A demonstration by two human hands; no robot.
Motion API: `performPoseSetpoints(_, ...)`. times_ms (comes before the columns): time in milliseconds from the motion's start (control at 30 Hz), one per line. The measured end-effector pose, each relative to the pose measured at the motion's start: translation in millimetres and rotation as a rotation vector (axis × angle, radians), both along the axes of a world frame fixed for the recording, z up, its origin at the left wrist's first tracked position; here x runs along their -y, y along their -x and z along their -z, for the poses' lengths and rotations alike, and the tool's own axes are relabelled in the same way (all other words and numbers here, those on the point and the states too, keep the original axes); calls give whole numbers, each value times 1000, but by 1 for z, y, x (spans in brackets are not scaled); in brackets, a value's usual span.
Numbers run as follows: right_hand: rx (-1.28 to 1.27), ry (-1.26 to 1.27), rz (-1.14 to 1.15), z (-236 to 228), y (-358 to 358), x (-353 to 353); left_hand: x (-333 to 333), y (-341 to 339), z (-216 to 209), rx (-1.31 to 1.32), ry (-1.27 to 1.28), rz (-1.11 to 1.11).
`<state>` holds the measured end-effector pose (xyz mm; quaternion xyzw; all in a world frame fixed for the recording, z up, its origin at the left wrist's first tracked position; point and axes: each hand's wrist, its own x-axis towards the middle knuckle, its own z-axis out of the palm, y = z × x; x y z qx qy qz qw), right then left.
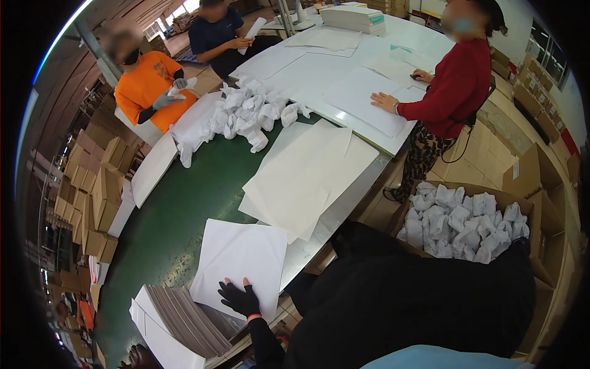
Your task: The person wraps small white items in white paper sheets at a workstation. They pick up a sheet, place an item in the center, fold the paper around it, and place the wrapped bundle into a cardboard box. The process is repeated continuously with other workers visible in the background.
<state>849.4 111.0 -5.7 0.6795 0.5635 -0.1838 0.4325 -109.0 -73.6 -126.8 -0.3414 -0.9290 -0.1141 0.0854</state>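
Note:
My left hand [241, 301], in a black glove with bare fingertips, lies flat with its fingers spread on white paper sheets [243, 252]. Those sheets rest on the green tabletop [166, 215] near its front edge. Just left of the hand is a thick stack of paper [184, 320], its greyish layered edges showing. Beyond the sheets, larger cream sheets [313, 175] overlap one another. My right hand cannot be seen; a broad black-clothed shape [412, 295] fills the lower right, reaching to a carton of white paper-wrapped bundles [461, 221].
White paper-wrapped bundles [249, 114] are heaped at the table's far end. A person in orange [150, 86] and one in dark blue [212, 34] handle white pieces there. A person in red [458, 80] works at the white table [326, 74]. Cartons [107, 190] stand left.

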Motion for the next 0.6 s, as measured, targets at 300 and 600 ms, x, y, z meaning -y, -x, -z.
performPoseSetpoints(300, -5, 29, -98, 15, 7, -40, 13, 3, 4, -23, -25, 0)
performPoseSetpoints(600, 24, 45, -207, 12, 31, -90, 3, 4, 3, -13, -38, 44)
